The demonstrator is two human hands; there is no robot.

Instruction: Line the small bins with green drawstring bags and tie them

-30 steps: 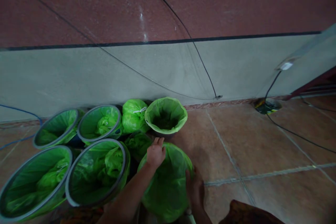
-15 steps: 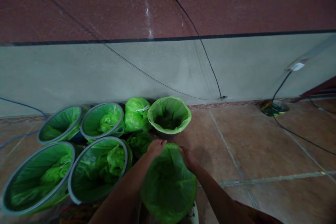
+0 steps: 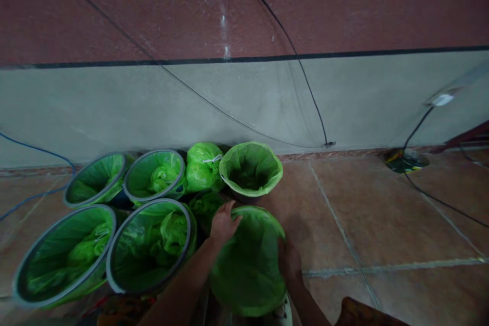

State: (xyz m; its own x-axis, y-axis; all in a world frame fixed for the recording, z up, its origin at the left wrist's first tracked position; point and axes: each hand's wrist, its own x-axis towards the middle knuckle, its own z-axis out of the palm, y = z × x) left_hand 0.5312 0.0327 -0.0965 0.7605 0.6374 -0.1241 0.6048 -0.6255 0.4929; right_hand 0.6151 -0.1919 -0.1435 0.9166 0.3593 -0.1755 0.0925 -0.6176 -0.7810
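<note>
In front of me stands a bin lined with a green bin liner (image 3: pixel 250 265), whose edge is folded over the rim. My left hand (image 3: pixel 224 222) is closed on the liner at the upper left of the rim, with the thumb to the inside. At the right side of the rim my right hand (image 3: pixel 291 261) grips the liner; it is dark and a little blurred, and its fingertips are partly hidden. Just beyond is a second bin (image 3: pixel 251 169) with a pale green liner over its rim. A tied green bag (image 3: pixel 203 167) sits left of that one.
Several grey-rimmed bins stand at the left, among them a near one (image 3: pixel 148 244) and a far one (image 3: pixel 155 175), with green liners and bundled green bags inside. Cables hang down the wall (image 3: pixel 191 112). A dark round object (image 3: pixel 407 161) with a cord lies on the tiled floor (image 3: pixel 382 214).
My right hand has slid from the far edge of the rim round to its right side. The left hand stays near the upper left. The view has shifted slightly left.
</note>
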